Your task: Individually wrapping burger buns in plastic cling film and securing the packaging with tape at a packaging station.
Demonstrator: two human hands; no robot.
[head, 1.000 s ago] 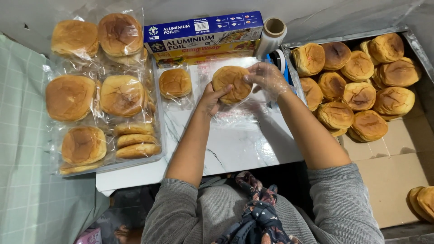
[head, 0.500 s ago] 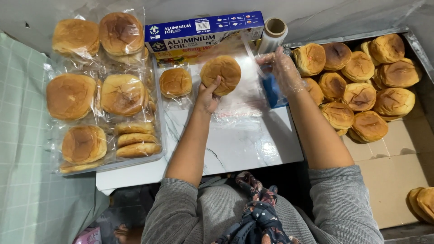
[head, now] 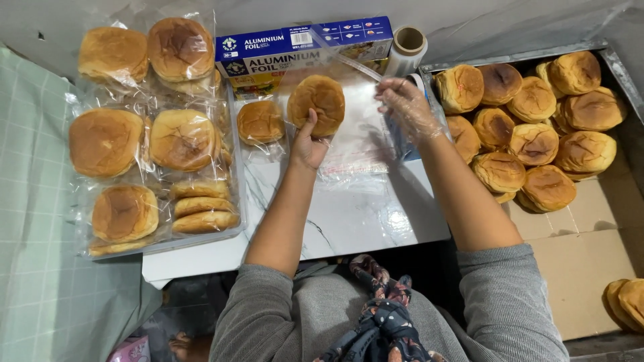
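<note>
My left hand point(head: 307, 144) holds a round brown bun point(head: 316, 100) from below, just over a sheet of clear cling film point(head: 359, 144) spread on the white marble-look table point(head: 349, 218). My right hand point(head: 408, 108), wrapped in clear plastic, pinches the film's far edge beside the film roll point(head: 406, 48). A wrapped bun point(head: 260, 122) lies just left of the held one. Behind both stands a long blue box point(head: 302, 45).
A tray point(head: 235, 167) at the left holds several buns wrapped in clear plastic point(head: 154, 134). A metal tray point(head: 516, 57) at the right is piled with bare buns point(head: 537, 114). Flat cardboard point(head: 590, 234) lies below it, with more buns point(head: 627, 305) at the lower right.
Both hands held the bun together; then my right hand let go and moved right to the film. My left hand keeps the bun, now slightly lower on the film.
</note>
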